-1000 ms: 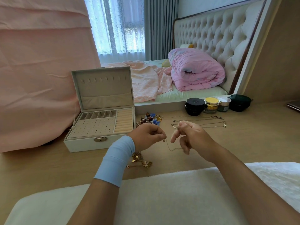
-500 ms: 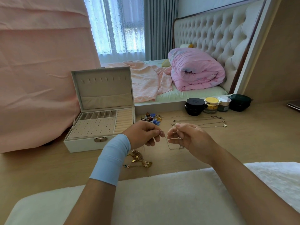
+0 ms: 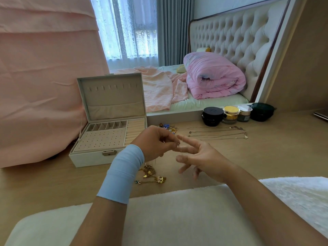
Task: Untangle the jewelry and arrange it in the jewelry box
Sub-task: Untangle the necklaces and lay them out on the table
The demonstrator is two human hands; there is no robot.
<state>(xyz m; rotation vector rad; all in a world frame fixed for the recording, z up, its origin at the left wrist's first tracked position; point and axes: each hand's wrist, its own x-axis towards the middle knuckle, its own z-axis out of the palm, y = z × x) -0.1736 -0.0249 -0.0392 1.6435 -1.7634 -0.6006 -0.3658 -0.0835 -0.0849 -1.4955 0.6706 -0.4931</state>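
The right hand [image 3: 200, 157] has let go since half a second ago: its fingers, then curled in a pinch, now spread wide and blurred, palm turned up, holding nothing. Its forefinger reaches towards the left hand [image 3: 157, 142], which wears a blue wristband [image 3: 122, 173] and pinches the clasp end of a fine chain [image 3: 178, 144] between thumb and fingertips. The rest of the chain is too thin to trace.

Just under the left wrist a gold tangle [image 3: 150, 174] lies on the floor. Beyond the hands, straightened chains [image 3: 216, 133] rest in rows near some jars [image 3: 229, 114]. To the left stands the jewelry box [image 3: 106, 139], lid up.
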